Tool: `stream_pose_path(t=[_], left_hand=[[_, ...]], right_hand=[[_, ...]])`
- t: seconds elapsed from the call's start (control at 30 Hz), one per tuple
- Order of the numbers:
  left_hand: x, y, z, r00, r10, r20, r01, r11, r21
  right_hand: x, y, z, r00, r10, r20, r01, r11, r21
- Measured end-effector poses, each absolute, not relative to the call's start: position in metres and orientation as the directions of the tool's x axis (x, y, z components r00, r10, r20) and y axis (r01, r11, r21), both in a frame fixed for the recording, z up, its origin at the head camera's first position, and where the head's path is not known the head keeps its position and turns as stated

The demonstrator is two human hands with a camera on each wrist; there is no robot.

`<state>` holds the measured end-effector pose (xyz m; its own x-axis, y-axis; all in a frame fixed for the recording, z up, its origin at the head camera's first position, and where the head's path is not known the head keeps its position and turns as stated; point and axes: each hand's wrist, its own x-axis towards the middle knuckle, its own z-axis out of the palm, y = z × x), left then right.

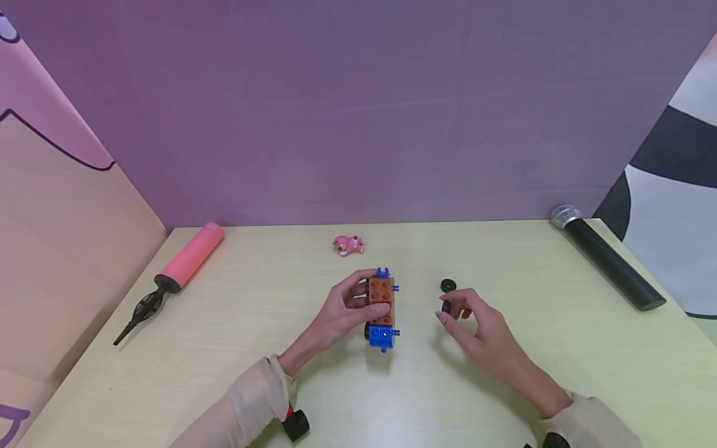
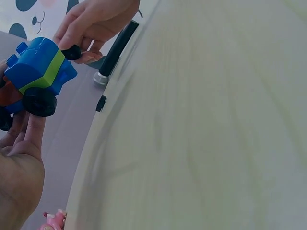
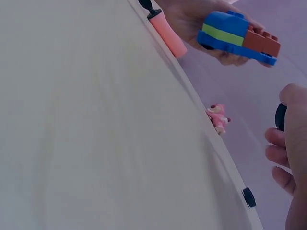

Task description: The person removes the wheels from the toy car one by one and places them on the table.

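Observation:
My left hand (image 1: 340, 306) grips a toy block truck (image 1: 382, 337) above the table, thumb on top of its orange-brown bricks and fingers round the left side. Blue, green and orange-brown blocks make up its body, as the right wrist view shows. Black wheels sit along its left side; in the left wrist view one such wheel (image 2: 40, 101) is plain. Two bare blue pegs (image 1: 396, 333) stick out on the right. To the right of the truck, apart from it, my right hand (image 1: 488, 339) pinches a loose black wheel (image 1: 446, 306) between thumb and fingertips.
Another black wheel (image 1: 448, 285) lies flat just beyond the right hand. A small pink bear figure (image 1: 348, 245) lies behind the truck. At the left is a pink hand pump (image 1: 193, 256) with a black nozzle; a black microphone (image 1: 613, 261) lies along the right edge.

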<state>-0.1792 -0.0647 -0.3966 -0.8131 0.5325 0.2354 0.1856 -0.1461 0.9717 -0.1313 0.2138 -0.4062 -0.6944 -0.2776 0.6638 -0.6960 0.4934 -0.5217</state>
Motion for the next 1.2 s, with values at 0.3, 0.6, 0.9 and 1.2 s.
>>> stream_pose_path(t=[0.3, 0.6, 0.9, 1.2], left_hand=[[-0.18, -0.064, -0.397, -0.816, 0.527, 0.238, 0.189, -0.145, 0.971], [-0.179, -0.064, -0.398, -0.813, 0.528, 0.247, 0.191, -0.159, 0.969], [-0.178, -0.065, -0.396, -0.817, 0.525, 0.238, 0.194, -0.138, 0.971], [-0.18, -0.065, -0.398, -0.817, 0.52, 0.25, 0.196, -0.157, 0.968]], right_hand=[[-0.143, 0.236, -0.409, -0.69, -0.245, 0.681, -0.66, 0.6, -0.453], [-0.15, 0.251, -0.413, -0.768, -0.183, 0.613, -0.544, 0.693, -0.473], [-0.16, 0.264, -0.417, -0.793, -0.179, 0.583, -0.504, 0.731, -0.461], [-0.167, 0.268, -0.418, -0.829, -0.152, 0.539, -0.455, 0.744, -0.49]])
